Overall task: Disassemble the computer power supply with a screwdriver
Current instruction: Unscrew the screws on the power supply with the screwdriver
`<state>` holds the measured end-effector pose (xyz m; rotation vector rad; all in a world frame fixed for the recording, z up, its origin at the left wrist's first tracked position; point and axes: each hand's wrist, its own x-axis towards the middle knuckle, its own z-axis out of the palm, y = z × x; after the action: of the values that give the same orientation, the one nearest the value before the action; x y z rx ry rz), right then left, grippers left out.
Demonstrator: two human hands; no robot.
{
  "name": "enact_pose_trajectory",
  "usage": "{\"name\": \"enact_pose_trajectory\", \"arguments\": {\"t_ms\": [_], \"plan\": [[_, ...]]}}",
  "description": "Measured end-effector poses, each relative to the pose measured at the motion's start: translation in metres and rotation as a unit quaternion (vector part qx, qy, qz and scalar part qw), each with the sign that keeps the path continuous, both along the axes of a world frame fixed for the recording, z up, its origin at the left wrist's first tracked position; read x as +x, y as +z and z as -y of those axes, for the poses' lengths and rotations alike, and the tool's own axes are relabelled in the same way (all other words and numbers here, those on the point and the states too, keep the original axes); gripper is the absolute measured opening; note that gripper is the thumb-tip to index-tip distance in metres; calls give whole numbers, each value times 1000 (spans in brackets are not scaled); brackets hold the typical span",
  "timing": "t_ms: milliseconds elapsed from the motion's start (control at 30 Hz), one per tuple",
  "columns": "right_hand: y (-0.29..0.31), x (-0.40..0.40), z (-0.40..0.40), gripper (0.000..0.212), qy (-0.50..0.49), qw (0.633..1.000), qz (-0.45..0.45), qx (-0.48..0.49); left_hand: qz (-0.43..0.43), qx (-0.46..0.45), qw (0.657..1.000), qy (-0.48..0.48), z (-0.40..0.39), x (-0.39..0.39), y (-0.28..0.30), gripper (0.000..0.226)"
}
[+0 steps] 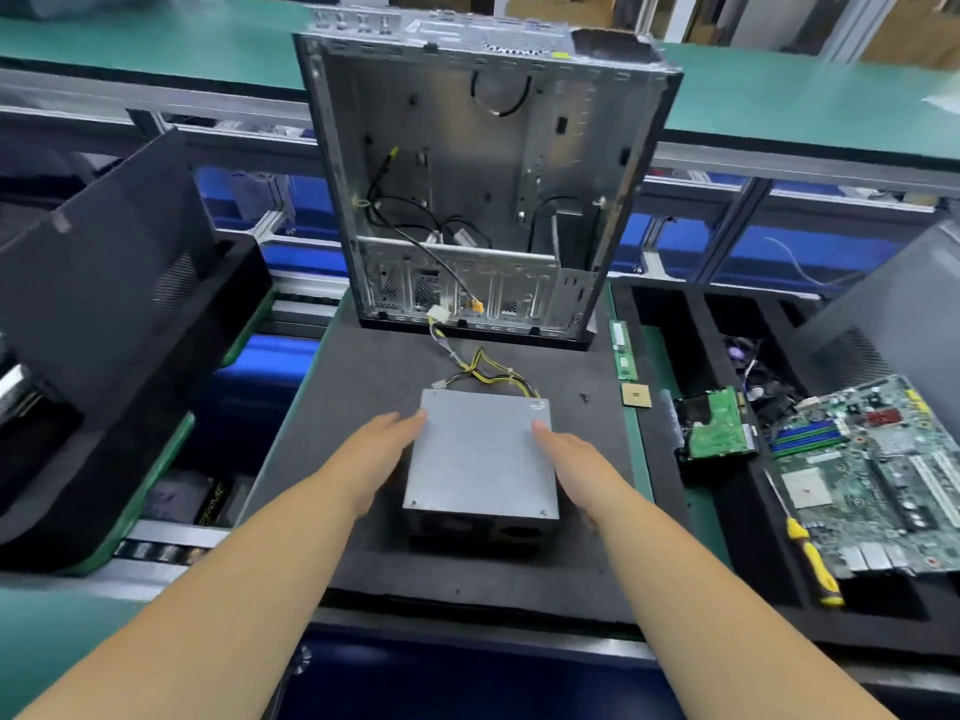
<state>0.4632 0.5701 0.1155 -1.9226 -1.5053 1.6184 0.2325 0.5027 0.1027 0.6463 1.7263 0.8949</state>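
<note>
The power supply sits flat on the dark foam mat, its long axis running away from the person. The left hand lies at the supply's left side and the right hand at its right, fingers straight and released, gripping nothing. The screwdriver lies well to the right of the supply, nearer the right hand. Beyond the supply its cable bundle trails toward the open case, leaving bare mat on both flanks.
</note>
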Motion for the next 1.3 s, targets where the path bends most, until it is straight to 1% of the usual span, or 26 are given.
{"name": "enact_pose_trajectory", "arguments": {"t_ms": [33,67,133,167,233,300,367,433,567,700,800,1100,1300], "plan": [[-4,-4,1,69,-12,1000,-7,-18,24,-4,1000,-18,0,0,-3,58],[-6,-4,2,70,-24,999,-17,-32,45,-7,999,-31,0,4,-3,52],[-13,-9,3,69,-52,997,-47,-44,87,-18,995,-35,0,8,-1,38],[-15,-10,3,69,-64,995,-58,-44,104,-21,994,-32,0,11,0,37],[-18,-12,3,70,-78,994,-66,-50,141,-18,990,-26,-1,17,2,37],[-20,-13,2,68,-80,992,-86,-54,186,-15,982,2,-2,22,4,41],[-19,-13,2,62,-88,987,-123,-60,217,-17,976,23,-3,24,7,44],[-16,-13,3,54,-91,982,-150,-64,232,-18,972,23,-4,24,10,43],[-13,-13,3,48,-95,978,-175,-63,236,-15,971,20,-4,24,11,36],[-12,-13,5,44,-95,975,-191,-70,238,-7,971,12,-3,24,12,22],[-14,-12,5,45,-86,974,-199,-69,236,0,972,-5,-2,24,11,10],[-15,-11,9,45,-75,974,-208,-51,229,1,973,-11,0,24,13,10],[-13,-10,13,38,-33,978,-203,-25,229,12,973,-13,1,24,9,9]]}}
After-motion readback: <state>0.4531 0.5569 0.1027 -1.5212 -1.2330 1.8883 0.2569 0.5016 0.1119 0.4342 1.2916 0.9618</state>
